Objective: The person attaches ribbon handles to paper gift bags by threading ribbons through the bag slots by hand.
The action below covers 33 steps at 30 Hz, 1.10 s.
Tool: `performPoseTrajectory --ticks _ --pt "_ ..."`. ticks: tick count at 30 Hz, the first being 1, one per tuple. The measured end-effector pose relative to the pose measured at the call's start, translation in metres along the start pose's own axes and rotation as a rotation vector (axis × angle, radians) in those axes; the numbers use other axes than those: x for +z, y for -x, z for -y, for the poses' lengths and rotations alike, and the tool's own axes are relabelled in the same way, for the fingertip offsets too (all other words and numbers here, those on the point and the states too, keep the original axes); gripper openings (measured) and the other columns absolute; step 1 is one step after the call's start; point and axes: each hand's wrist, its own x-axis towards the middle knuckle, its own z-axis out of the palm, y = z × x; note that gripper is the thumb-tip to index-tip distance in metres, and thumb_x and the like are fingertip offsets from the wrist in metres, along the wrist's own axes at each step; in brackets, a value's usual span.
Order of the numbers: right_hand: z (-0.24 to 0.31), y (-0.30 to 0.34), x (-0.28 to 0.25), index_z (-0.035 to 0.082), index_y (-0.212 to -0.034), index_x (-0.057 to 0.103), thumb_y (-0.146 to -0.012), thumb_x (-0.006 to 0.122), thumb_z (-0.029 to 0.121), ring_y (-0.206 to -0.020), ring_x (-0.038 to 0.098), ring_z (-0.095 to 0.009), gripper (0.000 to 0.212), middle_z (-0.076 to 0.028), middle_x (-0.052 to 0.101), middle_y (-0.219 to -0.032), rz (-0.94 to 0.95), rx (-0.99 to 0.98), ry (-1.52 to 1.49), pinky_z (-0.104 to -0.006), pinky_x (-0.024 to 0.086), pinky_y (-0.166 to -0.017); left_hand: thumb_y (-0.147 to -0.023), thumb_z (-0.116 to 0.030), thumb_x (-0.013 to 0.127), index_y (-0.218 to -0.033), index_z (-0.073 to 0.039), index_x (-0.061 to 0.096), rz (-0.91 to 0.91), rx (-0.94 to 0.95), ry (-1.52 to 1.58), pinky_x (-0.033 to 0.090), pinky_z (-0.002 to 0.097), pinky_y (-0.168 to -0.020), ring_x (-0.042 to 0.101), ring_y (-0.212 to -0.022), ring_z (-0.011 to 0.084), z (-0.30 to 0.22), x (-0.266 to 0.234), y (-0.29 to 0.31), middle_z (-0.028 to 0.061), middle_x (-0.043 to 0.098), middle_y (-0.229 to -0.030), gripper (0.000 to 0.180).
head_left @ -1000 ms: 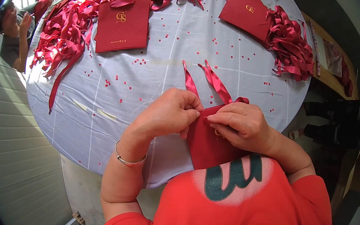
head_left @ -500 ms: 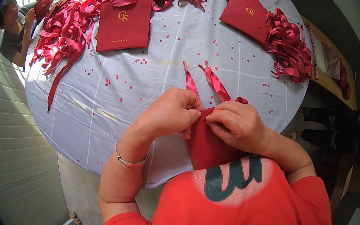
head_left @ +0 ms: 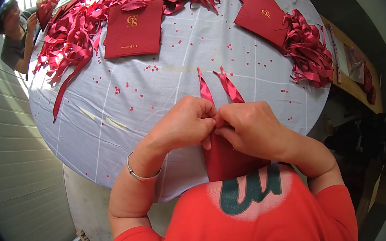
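A dark red paper bag [head_left: 232, 156] lies at the table's near edge, its top edge mostly behind my fingers. Two red ribbon lengths, a left one [head_left: 204, 88] and a right one [head_left: 230, 87], stretch away from it across the cloth. My left hand [head_left: 185, 124], below a silver bangle [head_left: 142, 172], pinches at the bag's upper left. Close against those fingertips, my right hand [head_left: 252, 126] is also closed in a pinch over the top edge. Whatever sits between the right fingertips is hidden.
Finished-looking red bags [head_left: 135, 31] lie farther back, beside a large heap of ribbons [head_left: 74, 38]. More bags [head_left: 262, 18] and a ribbon bundle [head_left: 309, 51] are at the right. Small red dots scatter over the pale tablecloth [head_left: 150, 89]. Another person [head_left: 18, 33] handles a bag at far left.
My right hand has moved left and slightly up along the bag's top, and its fingertips now meet the left ones. The left hand has barely shifted.
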Motion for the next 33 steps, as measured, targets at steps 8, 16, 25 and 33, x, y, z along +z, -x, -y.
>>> performPoseTrajectory --ticks 8,16,25,33 --pt "-0.029 -0.015 -0.056 0.002 -0.121 0.055 -0.071 0.07 -0.002 -0.073 0.068 -0.022 0.052 -0.014 0.07 -0.093 0.309 0.155 -0.55 -0.0346 0.054 -0.067 -0.09 0.003 0.057 -0.099 0.001 0.061 -0.016 0.076 -0.131 0.048 0.0239 -0.053 0.066 -0.061 0.0118 -0.004 0.002 0.006 0.0045 0.067 -0.074 0.01" --pt "-0.047 -0.026 -0.065 -0.003 -0.119 0.059 -0.076 0.071 0.002 -0.068 0.061 -0.008 0.044 -0.008 0.069 -0.096 0.368 0.09 -0.799 -0.0256 0.05 -0.062 -0.089 0.001 0.058 -0.097 0.002 0.063 0.037 0.016 -0.05 0.049 0.0244 -0.055 0.064 -0.058 0.0104 -0.01 0.005 0.004 0.0046 0.067 -0.075 0.009" --pt "-0.046 -0.04 -0.058 -0.001 -0.121 0.058 -0.093 0.062 0.006 -0.073 0.063 -0.009 0.028 -0.006 0.066 -0.098 0.516 0.145 -1.11 -0.0232 0.05 -0.063 -0.089 -0.001 0.057 -0.101 0.0 0.065 0.04 0.068 -0.127 0.051 0.0234 -0.053 0.065 -0.06 0.0105 -0.004 0.004 0.004 0.0033 0.067 -0.076 0.014" --pt "-0.05 -0.042 -0.052 -0.001 -0.099 0.065 -0.088 0.066 0.003 -0.072 0.061 -0.007 0.012 -0.005 0.068 -0.083 0.554 0.187 -0.731 -0.0239 0.05 -0.065 -0.085 0.005 0.053 -0.101 0.001 0.066 -0.016 0.141 -0.09 0.05 0.0224 -0.053 0.064 -0.062 0.008 -0.008 0.013 0.013 0.0022 0.066 -0.076 0.021"
